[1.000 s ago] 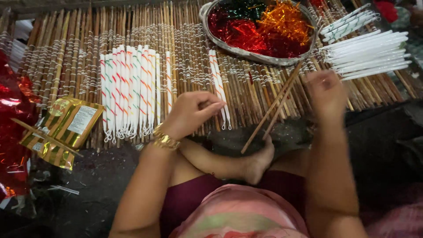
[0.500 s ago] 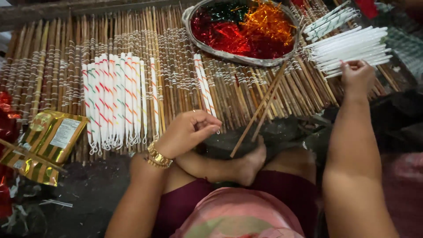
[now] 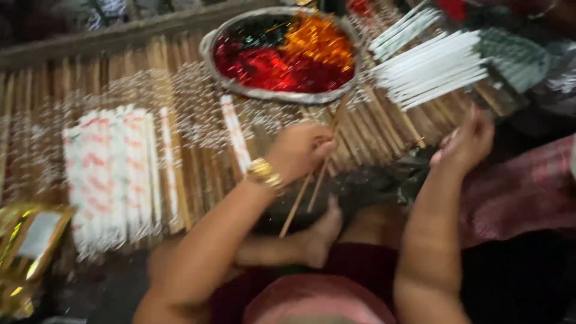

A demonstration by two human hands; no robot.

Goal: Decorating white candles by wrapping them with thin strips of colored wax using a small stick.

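Your left hand (image 3: 300,150) curls loosely against two thin brown sticks (image 3: 312,180); your right hand (image 3: 465,144), fingers spread, hovers near the plain white sticks (image 3: 432,69).

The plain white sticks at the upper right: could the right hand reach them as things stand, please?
Probably yes: the right hand hovers just below the plain white sticks, with nothing between them.

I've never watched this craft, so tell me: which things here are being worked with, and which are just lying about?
In use:
left hand at the two bare sticks
right hand near the plain white sticks
bowl of coloured foil shreds

Lying about:
striped sticks on the mat
gold packet
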